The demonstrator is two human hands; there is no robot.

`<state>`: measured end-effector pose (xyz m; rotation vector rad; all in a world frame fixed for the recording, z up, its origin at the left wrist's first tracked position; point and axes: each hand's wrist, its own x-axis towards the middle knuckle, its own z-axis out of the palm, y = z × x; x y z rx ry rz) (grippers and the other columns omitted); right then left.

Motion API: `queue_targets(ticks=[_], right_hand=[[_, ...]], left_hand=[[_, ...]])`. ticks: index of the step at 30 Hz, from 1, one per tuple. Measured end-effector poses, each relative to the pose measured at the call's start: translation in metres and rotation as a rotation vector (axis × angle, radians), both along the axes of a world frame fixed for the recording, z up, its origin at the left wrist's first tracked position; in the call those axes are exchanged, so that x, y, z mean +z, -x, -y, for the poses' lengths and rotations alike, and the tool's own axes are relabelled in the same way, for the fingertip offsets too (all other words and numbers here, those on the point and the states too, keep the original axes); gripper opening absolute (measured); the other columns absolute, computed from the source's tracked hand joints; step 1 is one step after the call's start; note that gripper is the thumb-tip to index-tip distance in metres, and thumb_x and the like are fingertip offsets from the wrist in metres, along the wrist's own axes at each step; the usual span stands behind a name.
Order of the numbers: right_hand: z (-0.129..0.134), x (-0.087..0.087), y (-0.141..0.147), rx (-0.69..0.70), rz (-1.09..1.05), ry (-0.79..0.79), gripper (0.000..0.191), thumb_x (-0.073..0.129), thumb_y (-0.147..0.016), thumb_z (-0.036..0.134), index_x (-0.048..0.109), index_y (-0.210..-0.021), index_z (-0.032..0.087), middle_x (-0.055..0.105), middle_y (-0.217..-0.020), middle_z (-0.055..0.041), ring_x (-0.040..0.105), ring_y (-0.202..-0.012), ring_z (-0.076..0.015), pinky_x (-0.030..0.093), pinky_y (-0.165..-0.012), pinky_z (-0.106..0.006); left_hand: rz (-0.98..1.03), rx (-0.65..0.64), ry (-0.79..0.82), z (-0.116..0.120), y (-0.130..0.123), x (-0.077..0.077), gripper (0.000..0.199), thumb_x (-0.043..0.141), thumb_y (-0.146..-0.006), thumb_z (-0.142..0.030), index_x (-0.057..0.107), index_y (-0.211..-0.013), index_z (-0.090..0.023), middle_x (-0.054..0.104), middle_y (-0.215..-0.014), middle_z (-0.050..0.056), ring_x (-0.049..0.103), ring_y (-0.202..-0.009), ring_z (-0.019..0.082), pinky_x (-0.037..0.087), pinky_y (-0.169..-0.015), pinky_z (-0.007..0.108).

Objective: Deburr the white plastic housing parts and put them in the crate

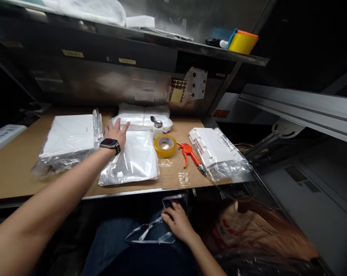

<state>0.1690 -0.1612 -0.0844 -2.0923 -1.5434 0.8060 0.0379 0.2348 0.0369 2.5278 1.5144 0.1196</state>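
The left hand [115, 135] is being held, fingers spread, at the far-left edge of the flat plastic bags [138, 161] on the worktop [12, 178]. The right hand [177, 222] is being held over the lap [112, 237], by clear plastic [146, 232] — whether that is being pinched cannot be told. Just right of the bags, a bottle [158, 132] is being crowded by a tape roll [158, 152] — it could be tipped if bags were being dragged right.

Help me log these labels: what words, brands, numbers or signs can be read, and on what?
Nothing reads clearly; all too small or blurred:
Yellow shelf labels: characters.
Sticker card: round marks.
White sheet: dark marks.
Tape roll: core print.
Brown packaging: red print.
White item, left: bluish print.
White packs: faint marks.
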Motion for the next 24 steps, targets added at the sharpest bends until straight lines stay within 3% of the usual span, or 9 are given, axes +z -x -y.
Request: queue_targets(ticks=[3,6,9,11,13,15,18,21,24], right_hand=[[0.009,-0.03,0.021,0.059,-0.013,0.038,0.066,0.075,-0.082,0.056,0.057,-0.141,0.031,0.031,-0.166,-0.0081,0.016,-0.155,-0.0414,0.022,-0.123,-0.06],[0.02,-0.043,0.025,0.204,-0.032,-0.006,0.09,0.074,-0.077,0.067,0.041,-0.153,0.032,0.037,-0.163,-0.0092,0.02,-0.155,-0.0393,0.017,-0.124,-0.063],[0.036,-0.052,0.019,0.324,-0.029,-0.156,0.079,0.07,-0.085,0.061,0.042,-0.152,0.031,0.061,-0.142,-0.0086,0.046,-0.142,-0.0318,0.022,-0.124,-0.06],[0.045,-0.058,0.016,0.325,0.029,-0.285,0.056,0.066,-0.09,0.053,0.057,-0.14,0.029,0.073,-0.113,-0.0081,0.064,-0.114,-0.0296,0.041,-0.113,-0.057],[0.049,-0.063,0.014,0.32,0.074,-0.378,0.028,0.059,-0.095,0.046,0.071,-0.113,0.029,0.073,-0.086,-0.0061,0.067,-0.084,-0.026,0.055,-0.089,-0.051],[0.044,-0.063,0.013,0.299,0.082,-0.419,0.03,0.05,-0.098,0.042,0.071,-0.083,0.027,0.066,-0.067,-0.0041,0.061,-0.064,-0.0218,0.054,-0.069,-0.042],[0.025,-0.046,0.013,0.163,0.101,-0.445,0.045,0.042,-0.101,0.036,0.057,-0.061,0.023,0.055,-0.056,-0.0028,0.053,-0.057,-0.0188,0.048,-0.061,-0.037],[0.003,-0.002,0.015,0.057,0.108,-0.479,0.042,0.048,-0.095,0.029,0.049,-0.054,0.023,0.055,-0.065,-0.0047,0.054,-0.068,-0.0196,0.046,-0.064,-0.036],[-0.008,0.058,0.014,0.051,-0.066,-0.562,0.04,0.056,-0.082,0.028,0.036,-0.048,0.022,0.054,-0.07,-0.0046,0.053,-0.072,-0.0194,0.045,-0.063,-0.035]], left_hand=[[-0.037,-0.139,0.064,0.003,0.01,-0.007,0.044,0.065,-0.095,-0.037,0.058,-0.135,-0.019,0.047,-0.152,0.011,0.045,-0.138,0.038,0.037,-0.114,0.063],[-0.063,-0.161,0.148,0.007,0.022,-0.018,0.043,0.063,-0.097,-0.04,0.058,-0.134,-0.019,0.054,-0.146,0.012,0.052,-0.132,0.035,0.042,-0.11,0.061],[-0.056,-0.13,0.149,0.014,0.034,-0.034,0.054,0.06,-0.097,-0.045,0.049,-0.145,-0.022,0.04,-0.159,0.013,0.037,-0.145,0.038,0.03,-0.117,0.067],[-0.037,-0.116,0.129,0.018,0.037,-0.042,0.061,0.057,-0.098,-0.049,0.041,-0.151,-0.024,0.029,-0.166,0.013,0.024,-0.152,0.039,0.017,-0.121,0.07],[-0.003,-0.117,0.104,0.024,0.037,-0.042,0.065,0.053,-0.099,-0.051,0.035,-0.155,-0.023,0.024,-0.168,0.012,0.014,-0.155,0.038,0.009,-0.123,0.068],[0.053,-0.127,0.071,0.036,0.036,-0.03,0.062,0.044,-0.102,-0.046,0.032,-0.156,-0.017,0.025,-0.168,0.014,0.009,-0.156,0.035,0.007,-0.125,0.063],[0.189,-0.162,0.005,0.08,0.042,0.003,0.06,0.025,-0.105,-0.037,0.029,-0.155,-0.005,0.027,-0.166,0.018,0.007,-0.157,0.03,0.009,-0.128,0.05],[0.331,-0.343,0.045,0.158,0.053,0.023,0.068,0.039,-0.1,-0.057,0.025,-0.158,-0.025,0.027,-0.168,0.003,0.019,-0.156,0.021,0.019,-0.127,0.036],[0.515,-0.716,0.644,0.245,0.051,0.008,0.12,0.08,-0.072,-0.066,0.006,-0.162,-0.036,0.014,-0.171,0.003,0.019,-0.156,0.029,0.019,-0.128,0.04]])
